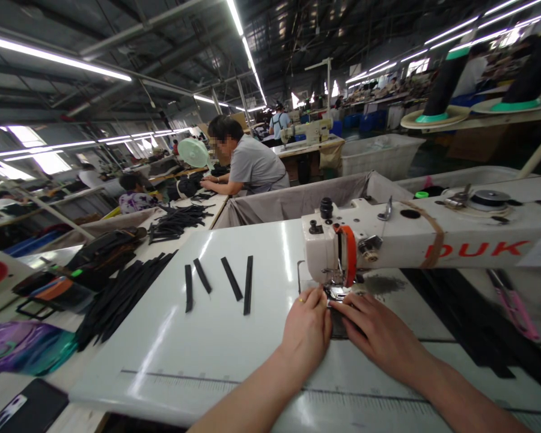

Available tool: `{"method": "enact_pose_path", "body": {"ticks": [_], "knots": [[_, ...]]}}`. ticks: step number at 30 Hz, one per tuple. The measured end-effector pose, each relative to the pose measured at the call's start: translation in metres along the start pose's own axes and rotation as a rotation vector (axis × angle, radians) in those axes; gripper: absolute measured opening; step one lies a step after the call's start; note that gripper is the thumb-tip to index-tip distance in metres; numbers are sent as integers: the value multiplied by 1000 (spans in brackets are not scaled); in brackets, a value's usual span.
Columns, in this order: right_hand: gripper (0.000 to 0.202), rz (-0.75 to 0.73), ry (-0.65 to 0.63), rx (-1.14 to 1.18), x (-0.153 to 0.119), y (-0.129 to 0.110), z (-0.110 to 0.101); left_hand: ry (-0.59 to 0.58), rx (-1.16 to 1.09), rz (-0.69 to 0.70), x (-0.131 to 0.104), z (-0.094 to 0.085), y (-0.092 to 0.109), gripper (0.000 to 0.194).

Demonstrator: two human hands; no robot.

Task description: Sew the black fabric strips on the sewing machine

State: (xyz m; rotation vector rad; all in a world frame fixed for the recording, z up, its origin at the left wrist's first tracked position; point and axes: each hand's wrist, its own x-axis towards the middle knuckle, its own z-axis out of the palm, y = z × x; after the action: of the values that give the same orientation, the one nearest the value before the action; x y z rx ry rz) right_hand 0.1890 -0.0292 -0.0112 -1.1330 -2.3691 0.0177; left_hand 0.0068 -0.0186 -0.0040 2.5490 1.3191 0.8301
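Note:
A white sewing machine with red lettering stands on the right, its presser foot low over the bed. Just left of the foot is my left hand, fingers curled together and a ring on one finger. Whatever they pinch is hidden beneath them. My right hand lies on the other side, its fingers stretched out and lying flat toward the foot. A small dark patch shows between the hands; I cannot tell whether it is fabric or plate. On the table to the left lie several short black strips.
Long black strips and pink-handled scissors lie right of the machine head. At left are a heap of black strips, a phone and a purple-teal pouch. A co-worker sits beyond the fabric-lined bin.

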Motion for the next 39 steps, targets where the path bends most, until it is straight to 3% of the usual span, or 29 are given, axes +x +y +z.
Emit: {"method": "enact_pose_path", "body": {"ticks": [21, 30, 35, 39], "knots": [[31, -11, 66, -4, 1, -2, -2, -13, 57, 5, 3, -4, 0, 25], [30, -10, 35, 14, -1, -1, -2, -69, 57, -19, 4, -5, 3, 24], [31, 3, 24, 38, 0, -3, -2, -37, 34, 5, 1, -4, 2, 29], [28, -4, 37, 63, -1, -1, -6, 115, -47, -116, 8, -6, -16, 23]]}}
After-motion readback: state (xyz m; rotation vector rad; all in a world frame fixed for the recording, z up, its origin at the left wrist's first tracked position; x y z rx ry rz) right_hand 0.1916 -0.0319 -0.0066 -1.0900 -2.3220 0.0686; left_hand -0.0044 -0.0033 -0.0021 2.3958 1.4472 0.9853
